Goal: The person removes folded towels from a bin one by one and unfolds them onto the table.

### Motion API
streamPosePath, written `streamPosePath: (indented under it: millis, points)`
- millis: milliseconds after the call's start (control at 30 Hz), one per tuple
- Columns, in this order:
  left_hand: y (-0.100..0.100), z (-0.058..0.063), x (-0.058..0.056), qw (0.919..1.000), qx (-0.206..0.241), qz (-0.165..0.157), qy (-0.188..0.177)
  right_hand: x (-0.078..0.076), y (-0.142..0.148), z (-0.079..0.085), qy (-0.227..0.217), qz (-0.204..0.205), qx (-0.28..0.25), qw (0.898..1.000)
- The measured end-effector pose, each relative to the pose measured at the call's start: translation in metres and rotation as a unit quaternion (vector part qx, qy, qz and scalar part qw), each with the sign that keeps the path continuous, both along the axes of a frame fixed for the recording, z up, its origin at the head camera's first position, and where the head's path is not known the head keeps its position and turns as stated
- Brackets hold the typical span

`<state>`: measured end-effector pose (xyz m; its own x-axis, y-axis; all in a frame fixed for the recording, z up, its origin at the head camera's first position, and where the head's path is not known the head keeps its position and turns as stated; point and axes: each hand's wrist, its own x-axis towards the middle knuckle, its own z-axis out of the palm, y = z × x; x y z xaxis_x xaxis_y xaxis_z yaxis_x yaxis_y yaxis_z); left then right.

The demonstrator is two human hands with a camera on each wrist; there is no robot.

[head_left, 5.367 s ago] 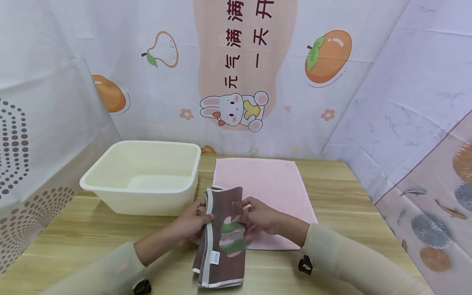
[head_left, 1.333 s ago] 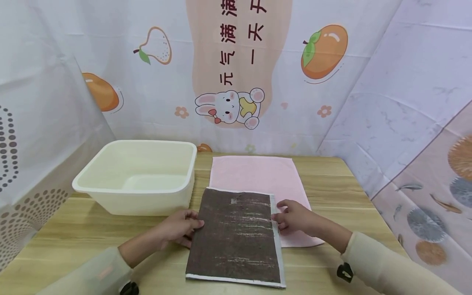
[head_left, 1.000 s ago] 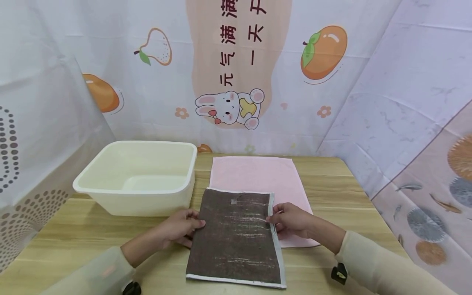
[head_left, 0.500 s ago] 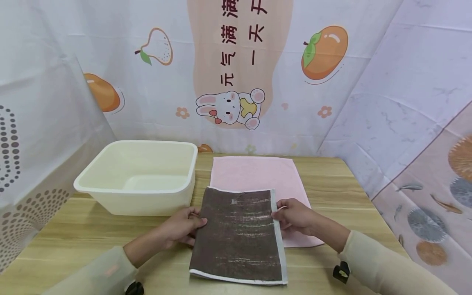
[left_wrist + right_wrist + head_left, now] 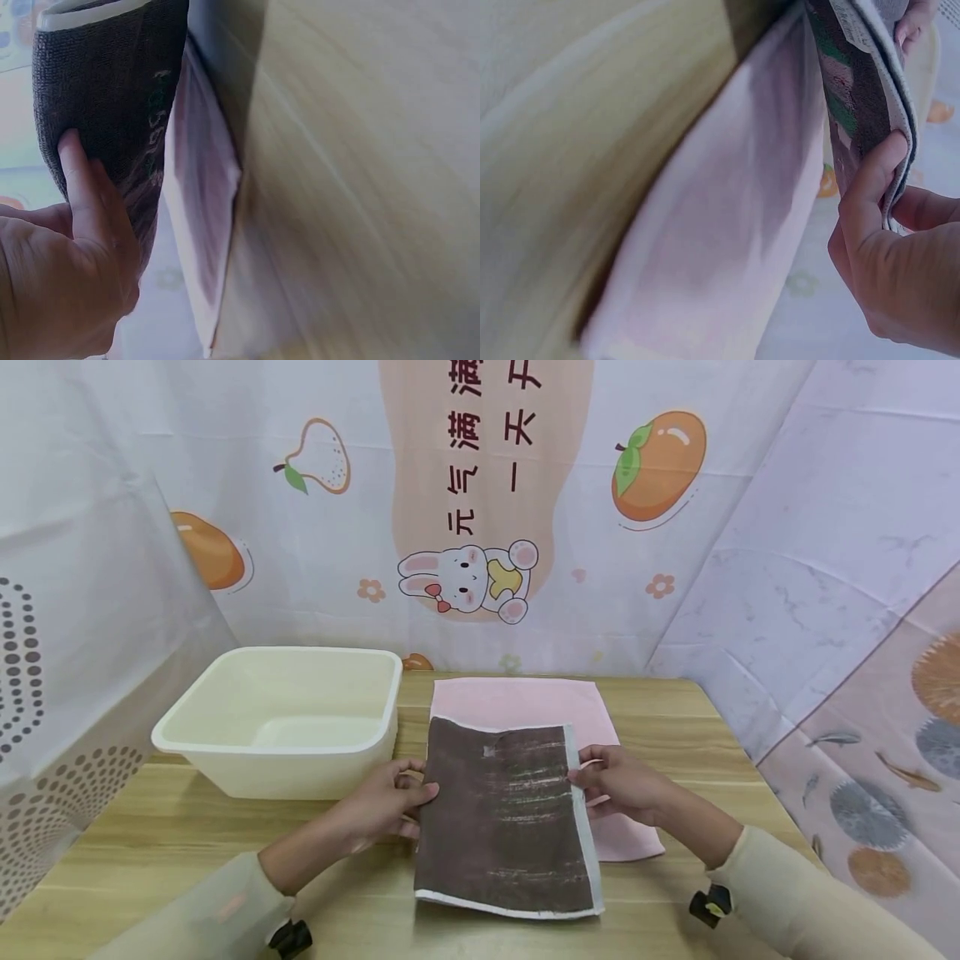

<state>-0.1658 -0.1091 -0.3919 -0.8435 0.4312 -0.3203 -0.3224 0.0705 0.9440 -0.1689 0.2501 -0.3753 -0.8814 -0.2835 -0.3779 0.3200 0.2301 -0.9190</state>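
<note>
A folded brown towel (image 5: 502, 818) with white borders hangs between both hands, plain side up with faint pale streaks. My left hand (image 5: 386, 802) pinches its left edge, thumb on top and fingers underneath. On the opposite side, my right hand (image 5: 626, 785) grips the white-bordered edge. In the right wrist view, layered edges and a green-and-pink pattern show on the towel's underside (image 5: 844, 97). The left wrist view shows the towel (image 5: 105, 82) raised off the wood. Its far part overlaps a pink cloth (image 5: 517, 697) lying flat on the table.
A cream plastic basin (image 5: 292, 772) stands at the left, close to my left hand. Beneath everything is a wood-grain table (image 5: 675, 718). Printed curtains (image 5: 330, 568) enclose the back and both sides.
The towel, first a narrow fold with its striped picture showing, was spread into a wider rectangle, plain side up. In the last half second both hands lifted it forward and right over the pink cloth.
</note>
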Motion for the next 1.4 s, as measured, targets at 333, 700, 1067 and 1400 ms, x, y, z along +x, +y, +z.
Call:
streamPosePath:
  millis: [333, 700, 1067, 1400]
  points:
    - [0.039, -0.001, -0.005, 0.9997, 0.008, 0.002, 0.024, -0.002, 0.035, 0.009, 0.013, -0.021, 0.041, 0.999]
    - [0.102, -0.015, -0.005, 0.9984, 0.051, -0.008, 0.022, 0.000, 0.086, 0.004, 0.015, -0.031, 0.080, 0.996]
    - [0.167, -0.020, 0.004, 0.9952, 0.096, -0.019, -0.005, 0.011, 0.143, 0.005, 0.020, -0.038, 0.088, 0.995]
    - [0.217, -0.024, 0.010, 0.9899, 0.140, 0.001, -0.026, 0.015, 0.197, -0.005, 0.016, -0.023, 0.100, 0.995]
